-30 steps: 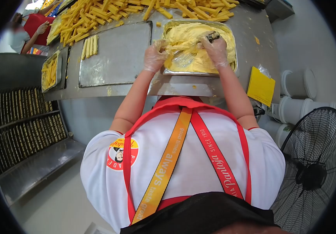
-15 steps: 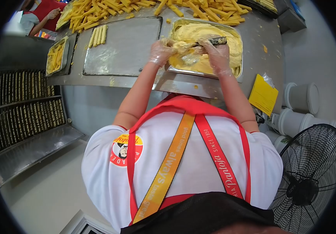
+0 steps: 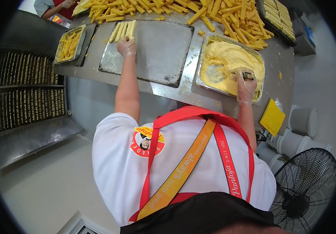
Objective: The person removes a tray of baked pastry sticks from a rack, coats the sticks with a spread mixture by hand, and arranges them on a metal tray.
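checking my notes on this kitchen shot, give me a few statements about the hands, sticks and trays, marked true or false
1. The left hand is at the near ends of the pale sticks on the flat tray. True.
2. The right hand is holding a yellow stick. False: its fingers are closed around a dark tool.
3. The pan of yellow spread lies to the right of the flat tray. True.
4. The pale sticks are scattered all over the flat tray. False: they lie side by side at its far left corner.
5. Both hands wear clear gloves. True.
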